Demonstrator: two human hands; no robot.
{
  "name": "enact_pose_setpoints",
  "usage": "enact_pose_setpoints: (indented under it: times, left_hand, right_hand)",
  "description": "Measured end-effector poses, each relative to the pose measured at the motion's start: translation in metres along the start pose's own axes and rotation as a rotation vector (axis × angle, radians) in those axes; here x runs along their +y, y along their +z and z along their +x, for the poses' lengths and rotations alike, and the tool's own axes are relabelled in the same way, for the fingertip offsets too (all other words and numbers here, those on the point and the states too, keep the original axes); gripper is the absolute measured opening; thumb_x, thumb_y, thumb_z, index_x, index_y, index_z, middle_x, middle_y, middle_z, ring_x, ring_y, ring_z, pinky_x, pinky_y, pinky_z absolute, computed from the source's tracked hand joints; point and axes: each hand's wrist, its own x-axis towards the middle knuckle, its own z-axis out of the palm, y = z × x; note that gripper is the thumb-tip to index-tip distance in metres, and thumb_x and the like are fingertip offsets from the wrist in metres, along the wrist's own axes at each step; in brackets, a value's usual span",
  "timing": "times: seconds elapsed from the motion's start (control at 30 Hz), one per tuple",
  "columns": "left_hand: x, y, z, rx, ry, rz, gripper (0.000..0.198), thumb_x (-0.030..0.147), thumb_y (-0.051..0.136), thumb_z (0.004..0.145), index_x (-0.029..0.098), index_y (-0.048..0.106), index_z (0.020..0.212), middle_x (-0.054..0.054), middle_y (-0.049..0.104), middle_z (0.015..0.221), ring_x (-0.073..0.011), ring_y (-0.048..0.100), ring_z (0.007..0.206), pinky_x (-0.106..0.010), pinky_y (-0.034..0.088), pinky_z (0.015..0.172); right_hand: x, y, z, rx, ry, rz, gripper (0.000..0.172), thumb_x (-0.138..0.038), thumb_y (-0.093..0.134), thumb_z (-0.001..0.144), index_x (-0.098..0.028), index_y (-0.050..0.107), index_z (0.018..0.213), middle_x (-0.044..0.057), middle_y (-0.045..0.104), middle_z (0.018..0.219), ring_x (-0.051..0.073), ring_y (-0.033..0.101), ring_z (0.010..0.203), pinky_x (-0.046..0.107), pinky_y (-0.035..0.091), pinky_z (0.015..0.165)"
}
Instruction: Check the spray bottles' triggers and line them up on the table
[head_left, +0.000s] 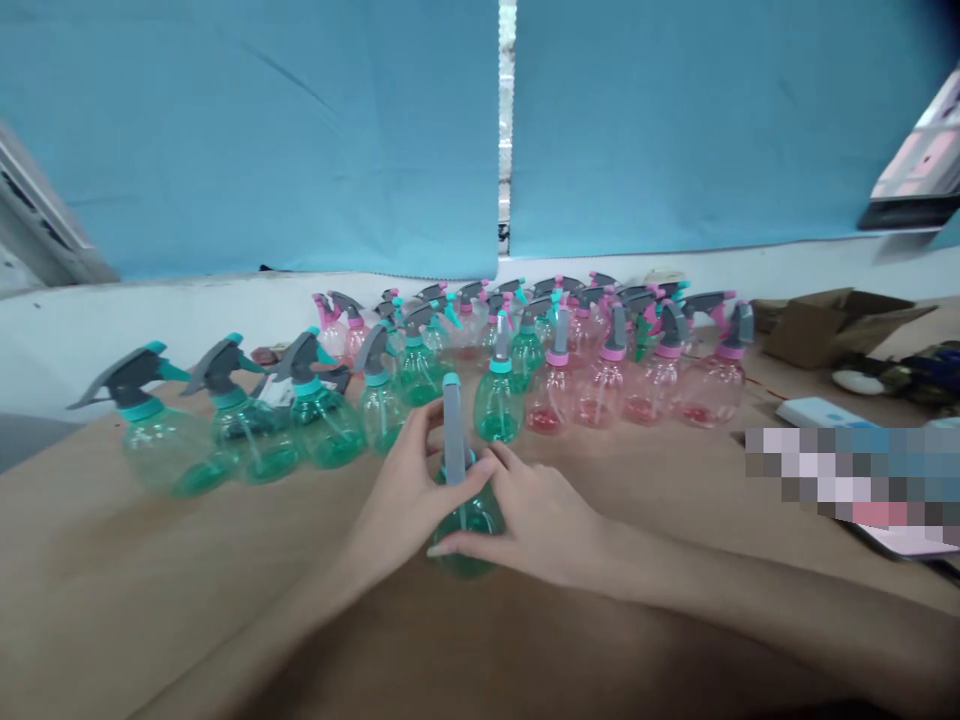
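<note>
A green spray bottle [469,515] with a grey trigger head stands upright at the front of the group, between my two hands. My left hand [420,480] is closed round its neck and trigger head, the thumb laid across the front. My right hand [544,515] grips the clear green body from the right, thumb toward me and fingers hidden behind it. Just beyond stands another green spray bottle [498,400] with a turquoise collar, apart from my hands. A row of green spray bottles [326,430] extends to the left.
Pink spray bottles [600,390] line the right, with several more pink and green ones behind. An open cardboard box [821,325] sits at the back right of the wooden table [135,610]. A white box [825,412] lies near a blurred-out patch. Blue curtains [300,130] hang behind.
</note>
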Motion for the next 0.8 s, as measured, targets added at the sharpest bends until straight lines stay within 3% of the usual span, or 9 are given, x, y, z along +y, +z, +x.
enact_pose_setpoints:
  times: [0.17, 0.33, 0.53, 0.8]
  left_hand:
    - [0.018, 0.021, 0.008, -0.016, 0.071, 0.066, 0.036, 0.032, 0.054, 0.083, 0.019, 0.048, 0.116, -0.007, 0.060, 0.107, -0.0205, 0.059, 0.089, -0.038, 0.049, 0.080]
    - [0.028, 0.039, 0.013, -0.014, 0.069, 0.050, 0.037, 0.023, 0.050, 0.081, 0.020, 0.048, 0.118, -0.006, 0.061, 0.103, -0.0213, 0.059, 0.090, -0.040, 0.047, 0.082]
    - [0.016, 0.050, 0.023, 0.009, 0.065, -0.098, 0.032, 0.020, 0.051, 0.077, 0.022, 0.055, 0.109, -0.004, 0.062, 0.101, -0.0208, 0.058, 0.094, -0.036, 0.048, 0.084]
    - [0.015, 0.045, 0.035, 0.002, 0.060, -0.014, 0.020, 0.022, 0.051, 0.070, 0.022, 0.060, 0.087, 0.003, 0.052, 0.068, -0.0141, 0.047, 0.061, -0.027, 0.042, 0.058]
  right_hand:
    - [0.009, -0.004, -0.015, 0.092, -0.025, -0.047, 0.077, -0.078, 0.039, 0.074, -0.012, 0.052, 0.112, 0.014, 0.061, 0.102, 0.029, 0.063, 0.082, 0.043, 0.052, 0.063]
    - [0.022, -0.006, -0.025, 0.152, 0.011, -0.058, 0.076, -0.080, 0.039, 0.072, -0.016, 0.052, 0.111, 0.014, 0.063, 0.098, 0.030, 0.062, 0.086, 0.040, 0.051, 0.064]
    - [0.057, -0.007, -0.038, 0.018, -0.072, 0.028, 0.077, -0.075, 0.047, 0.073, -0.014, 0.051, 0.119, 0.016, 0.061, 0.110, 0.032, 0.058, 0.101, 0.049, 0.048, 0.082]
    - [0.116, 0.011, -0.049, -0.107, -0.045, 0.136, 0.080, -0.067, 0.054, 0.075, -0.016, 0.041, 0.135, 0.017, 0.046, 0.137, 0.031, 0.040, 0.127, 0.050, 0.035, 0.103]
